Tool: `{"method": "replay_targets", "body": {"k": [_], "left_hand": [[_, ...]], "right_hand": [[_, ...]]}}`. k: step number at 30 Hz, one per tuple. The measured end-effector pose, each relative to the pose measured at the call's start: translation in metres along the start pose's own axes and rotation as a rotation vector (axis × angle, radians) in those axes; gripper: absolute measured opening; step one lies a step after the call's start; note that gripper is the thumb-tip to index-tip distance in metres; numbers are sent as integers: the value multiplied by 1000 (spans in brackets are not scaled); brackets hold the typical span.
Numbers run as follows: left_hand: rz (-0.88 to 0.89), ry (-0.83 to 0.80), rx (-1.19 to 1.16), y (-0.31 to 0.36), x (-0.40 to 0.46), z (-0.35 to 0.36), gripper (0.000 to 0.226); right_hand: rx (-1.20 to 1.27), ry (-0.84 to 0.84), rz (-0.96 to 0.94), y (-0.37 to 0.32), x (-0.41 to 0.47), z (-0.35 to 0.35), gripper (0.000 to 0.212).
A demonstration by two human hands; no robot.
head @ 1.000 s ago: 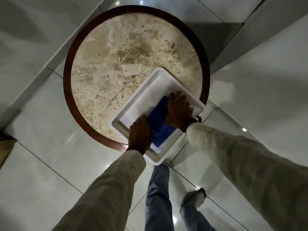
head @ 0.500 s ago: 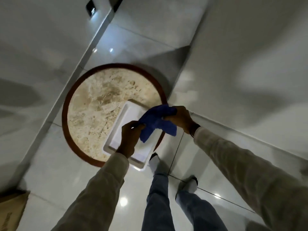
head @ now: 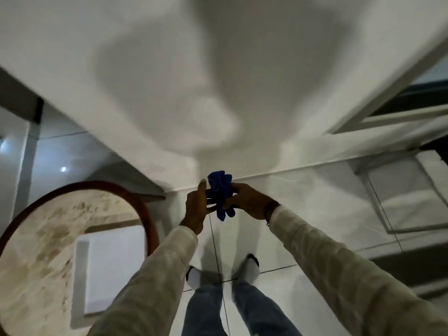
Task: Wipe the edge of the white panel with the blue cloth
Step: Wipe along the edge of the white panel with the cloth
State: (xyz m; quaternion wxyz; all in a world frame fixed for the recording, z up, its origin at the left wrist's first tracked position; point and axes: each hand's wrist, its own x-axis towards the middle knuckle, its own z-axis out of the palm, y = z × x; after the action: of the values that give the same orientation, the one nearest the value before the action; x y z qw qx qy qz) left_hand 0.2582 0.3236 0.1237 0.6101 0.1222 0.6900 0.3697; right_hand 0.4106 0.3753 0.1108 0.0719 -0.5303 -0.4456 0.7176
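Note:
The blue cloth [head: 221, 193] is bunched up in mid-air in front of me, held between both hands. My left hand [head: 196, 209] grips its left side with the thumb up. My right hand [head: 251, 202] pinches its right side. The large white panel [head: 169, 81] stands upright straight ahead, its bottom edge [head: 278, 172] meeting the floor just beyond my hands. My hands and the cloth are apart from the panel.
A round marble table [head: 43, 238] with a dark wooden rim stands at the lower left, carrying a white tray [head: 81, 275]. Glossy white floor tiles [head: 315, 214] lie below. A frame or doorway [head: 400, 117] is at the right. My feet stand on the tiles.
The cloth was lifted out of the tray and gathered into both hands. I turned right from the table, so the white panel now fills the view.

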Motion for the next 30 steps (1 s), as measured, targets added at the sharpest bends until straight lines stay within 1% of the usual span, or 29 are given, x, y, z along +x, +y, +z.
{"method": "replay_targets", "body": {"k": [2,3,5,7,8,9,10,11,12,13,15,16,19,20,21,23,25,27,28,30], "left_hand": [[-23,-54,-18,1,7,19,43],[-39,-96,19,1,14,42,43],[-70,-152,71,-3,29,69,48],[-56,-250,256,-14,63,100,53],[7,-255,376,-14,72,99,53],[118,-264,552,-21,87,98,52],[288,-276,835,-29,109,98,53],[480,-302,1154,-44,141,97,59],[709,-332,1452,-65,185,98,68],[887,-379,1674,-84,228,97,73],[1055,-482,1977,-111,302,104,74],[1097,-507,2105,-120,327,109,74],[1329,-541,2349,-158,411,124,77],[1382,-550,2412,-167,435,128,78],[1433,-542,2457,-173,454,133,79],[1520,-535,2529,-188,496,141,80],[1651,-474,2561,-197,532,148,79],[1781,-347,2612,-201,561,150,81],[1857,-255,2651,-202,573,150,81],[1967,-149,2695,-203,591,147,81]], "right_hand": [[6,88,-10,8,-3,-12,59],[41,183,-15,21,-4,-31,59],[135,362,-5,45,-2,-54,48],[323,527,34,86,13,-78,34],[401,580,55,92,15,-79,29],[491,615,85,103,18,-82,25],[596,653,111,119,29,-89,19],[698,687,138,142,46,-98,12],[796,714,157,174,75,-108,9],[876,723,172,204,104,-117,9],[998,720,182,260,161,-128,10],[1035,706,188,283,186,-130,17],[1135,630,173,358,276,-134,64],[1165,604,166,380,304,-135,71],[1175,586,151,396,326,-136,70],[1224,564,110,431,376,-134,58],[1252,558,75,458,425,-132,58],[1284,584,44,473,465,-129,59],[1301,598,12,480,485,-128,54],[1358,606,-80,485,519,-125,47]]}}
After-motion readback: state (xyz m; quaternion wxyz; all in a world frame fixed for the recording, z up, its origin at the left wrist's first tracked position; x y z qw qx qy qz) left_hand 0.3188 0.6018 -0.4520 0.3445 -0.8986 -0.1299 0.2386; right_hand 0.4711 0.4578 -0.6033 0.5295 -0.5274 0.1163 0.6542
